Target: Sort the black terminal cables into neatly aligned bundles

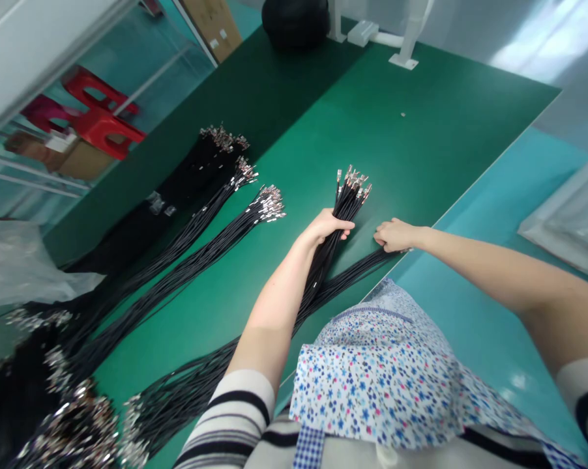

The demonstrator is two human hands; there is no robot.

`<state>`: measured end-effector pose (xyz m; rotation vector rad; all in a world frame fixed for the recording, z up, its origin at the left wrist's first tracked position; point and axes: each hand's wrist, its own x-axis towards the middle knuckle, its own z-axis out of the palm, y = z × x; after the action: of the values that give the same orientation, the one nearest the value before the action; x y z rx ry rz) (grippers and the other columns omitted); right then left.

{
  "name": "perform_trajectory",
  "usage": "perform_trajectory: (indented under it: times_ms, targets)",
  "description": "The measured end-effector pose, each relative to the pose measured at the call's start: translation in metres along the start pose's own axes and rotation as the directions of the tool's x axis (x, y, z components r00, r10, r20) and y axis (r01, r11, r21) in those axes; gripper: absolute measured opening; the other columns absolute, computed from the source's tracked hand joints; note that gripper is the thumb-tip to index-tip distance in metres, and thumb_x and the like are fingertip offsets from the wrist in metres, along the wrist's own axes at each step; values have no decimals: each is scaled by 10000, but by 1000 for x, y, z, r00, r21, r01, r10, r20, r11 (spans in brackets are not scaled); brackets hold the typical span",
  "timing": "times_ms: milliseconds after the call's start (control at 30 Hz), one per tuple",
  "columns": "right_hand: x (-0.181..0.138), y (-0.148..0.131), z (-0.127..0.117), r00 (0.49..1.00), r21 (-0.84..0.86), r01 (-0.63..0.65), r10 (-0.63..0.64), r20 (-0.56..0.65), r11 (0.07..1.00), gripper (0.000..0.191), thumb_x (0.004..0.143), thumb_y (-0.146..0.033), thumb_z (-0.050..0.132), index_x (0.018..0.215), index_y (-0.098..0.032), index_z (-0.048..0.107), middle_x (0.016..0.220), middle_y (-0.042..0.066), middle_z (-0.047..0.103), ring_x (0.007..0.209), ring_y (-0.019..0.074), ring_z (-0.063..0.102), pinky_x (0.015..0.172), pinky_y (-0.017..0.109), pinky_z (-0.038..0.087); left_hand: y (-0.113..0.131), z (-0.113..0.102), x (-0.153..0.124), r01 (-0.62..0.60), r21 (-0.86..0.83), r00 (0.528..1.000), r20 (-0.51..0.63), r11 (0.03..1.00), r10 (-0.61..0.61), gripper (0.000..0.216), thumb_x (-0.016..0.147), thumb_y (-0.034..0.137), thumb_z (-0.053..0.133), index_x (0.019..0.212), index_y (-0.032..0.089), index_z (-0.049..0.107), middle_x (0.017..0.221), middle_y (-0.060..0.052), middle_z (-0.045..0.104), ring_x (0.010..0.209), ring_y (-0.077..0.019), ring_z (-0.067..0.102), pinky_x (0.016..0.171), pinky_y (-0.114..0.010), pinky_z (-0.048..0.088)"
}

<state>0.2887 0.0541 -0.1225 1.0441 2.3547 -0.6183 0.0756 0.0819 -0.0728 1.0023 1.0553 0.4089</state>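
My left hand (329, 226) is wrapped round a bundle of black cables (345, 207), just below its metal-tipped ends, which point away from me. To its right, my right hand (392, 235) is closed over the end of a second bunch of black cables (357, 268) at the table's near edge; its fingers hide most of that end. This second bunch runs left under my left forearm and spreads out at the lower left, where more metal ends show.
More cable bundles (191, 260) lie along the left of the green table (396, 156), with a heap of metal ends (79, 430) at lower left. A clear plastic bag (25, 260) rests on the left. At the back are a black object (295, 23) and white posts (411, 39).
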Motion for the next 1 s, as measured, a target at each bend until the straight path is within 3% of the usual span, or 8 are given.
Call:
perform_trajectory:
  times_ms: [233,400,533,700,800,900,1000]
  targets:
    - [-1,-1,-10,996,52,-46,42,76,998,217,653,-207,522,846,-197,620,798,63,632,710,180,561,569,269,296,0,1,-1,-9,0,1000,-6,1000,9,194,610,104,701,633,93,509,500,-27,569,427,-106,536,476,-248,439]
    - [-4,-4,-7,994,-3,32,-32,108,999,234,665,-144,508,830,-180,670,795,76,664,677,168,582,529,255,299,1,2,-4,-9,8,1000,-27,1000,9,191,615,98,701,635,91,511,499,-29,572,428,-108,539,483,-252,444]
    - [-9,-8,-13,998,-63,53,-51,31,997,205,705,-167,505,779,-191,695,824,79,680,735,176,600,558,256,322,2,3,-7,-24,12,999,-29,1000,25,195,612,97,705,637,92,512,496,-28,572,430,-109,540,487,-252,444]
    - [-24,-8,-47,993,0,15,-15,-116,1000,231,772,-247,506,911,-248,689,857,32,687,760,164,600,571,241,327,4,4,-8,-25,38,999,-20,999,26,166,602,116,699,634,87,538,524,-43,597,449,-117,547,509,-267,451]
    - [-29,-14,-78,973,42,74,-63,-222,996,235,795,-291,504,951,-271,678,853,5,681,754,148,589,577,230,324,7,4,-9,-54,81,998,20,995,53,181,556,137,722,656,71,587,621,-73,646,508,-123,568,548,-268,455]
    - [-28,-27,-104,969,-7,76,-76,-236,997,204,764,-260,534,893,-250,691,826,11,673,736,149,577,573,232,316,10,1,-13,-94,103,996,-3,990,95,245,507,145,740,710,71,626,669,-60,662,560,-126,577,578,-257,448]
    - [-26,-42,-113,968,-99,9,-34,-248,995,201,760,-185,513,857,-210,687,819,46,672,721,164,574,589,257,311,13,-2,-16,-102,94,993,-49,990,107,290,489,157,747,748,81,643,667,-43,663,554,-122,569,593,-260,447]
